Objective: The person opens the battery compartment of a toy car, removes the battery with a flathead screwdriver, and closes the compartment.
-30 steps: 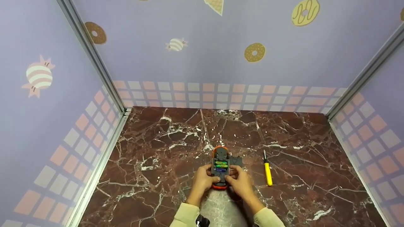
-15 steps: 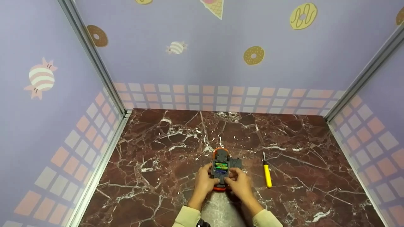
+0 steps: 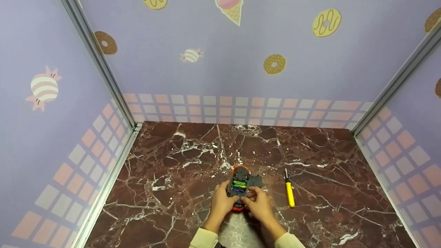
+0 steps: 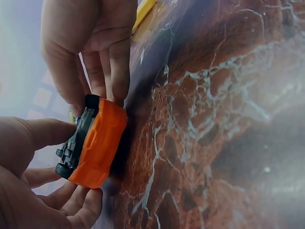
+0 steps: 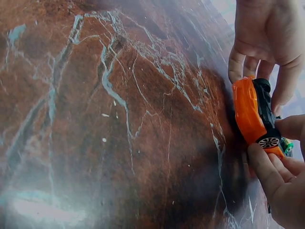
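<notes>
An orange toy car (image 3: 242, 171) lies wheels up in the head view, its dark underside showing an exposed battery compartment. Inside sit green batteries (image 3: 239, 184) and a blue battery (image 3: 238, 189). My left hand (image 3: 222, 200) grips the car's left side, thumb over the underside. From the right my right hand (image 3: 260, 204) holds it too, thumb on the underside close to the left thumb. The left wrist view shows the car's orange end (image 4: 101, 148) between both hands; in the right wrist view the orange body (image 5: 249, 112) and a wheel appear beside the right fingers.
A dark, flat battery cover (image 3: 256, 181) lies just right of the car. Farther right is a yellow-handled screwdriver (image 3: 289, 193), its tip pointing away. The marbled table (image 3: 165, 213) is bounded by patterned walls (image 3: 220, 69) at the back and both sides.
The head view has shifted slightly. The car has turned a little in my hands, and my right thumb has moved inward, closer to the left one. Cover and screwdriver stay put on the table.
</notes>
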`<state>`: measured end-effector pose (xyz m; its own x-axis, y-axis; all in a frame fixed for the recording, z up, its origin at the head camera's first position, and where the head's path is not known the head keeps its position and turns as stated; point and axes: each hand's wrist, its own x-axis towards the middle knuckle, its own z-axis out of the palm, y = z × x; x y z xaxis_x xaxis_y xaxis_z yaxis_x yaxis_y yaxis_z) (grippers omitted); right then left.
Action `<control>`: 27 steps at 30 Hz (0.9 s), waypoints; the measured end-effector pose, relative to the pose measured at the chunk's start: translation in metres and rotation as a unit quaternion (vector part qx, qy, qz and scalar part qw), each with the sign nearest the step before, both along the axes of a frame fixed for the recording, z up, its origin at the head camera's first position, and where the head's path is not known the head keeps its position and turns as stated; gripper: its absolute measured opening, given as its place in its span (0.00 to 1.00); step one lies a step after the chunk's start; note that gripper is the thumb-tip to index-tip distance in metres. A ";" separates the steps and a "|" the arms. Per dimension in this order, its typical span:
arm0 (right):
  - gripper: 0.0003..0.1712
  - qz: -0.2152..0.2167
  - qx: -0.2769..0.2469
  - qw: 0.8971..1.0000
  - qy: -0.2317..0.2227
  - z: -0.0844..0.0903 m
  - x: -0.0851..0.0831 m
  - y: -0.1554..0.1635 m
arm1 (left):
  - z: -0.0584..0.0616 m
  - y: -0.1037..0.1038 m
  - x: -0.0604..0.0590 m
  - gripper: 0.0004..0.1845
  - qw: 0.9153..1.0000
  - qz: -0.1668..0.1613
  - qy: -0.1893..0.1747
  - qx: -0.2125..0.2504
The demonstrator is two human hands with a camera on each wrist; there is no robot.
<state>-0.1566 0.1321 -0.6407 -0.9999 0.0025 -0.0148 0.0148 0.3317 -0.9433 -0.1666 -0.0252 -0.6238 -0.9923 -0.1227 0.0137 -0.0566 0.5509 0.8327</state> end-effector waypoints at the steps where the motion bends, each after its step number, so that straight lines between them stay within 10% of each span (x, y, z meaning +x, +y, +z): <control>1: 0.28 0.003 -0.004 1.000 -0.003 0.000 0.000 0.000 | 0.000 -0.001 0.000 0.36 1.000 -0.001 0.000 0.000; 11: 0.23 0.023 -0.003 1.000 -0.008 0.002 -0.001 0.005 | 0.001 -0.004 -0.004 0.36 1.000 -0.013 0.001 0.013; 27: 0.22 -0.067 0.040 0.996 0.033 -0.001 -0.016 0.012 | 0.000 -0.010 -0.005 0.37 0.999 -0.023 -0.013 0.031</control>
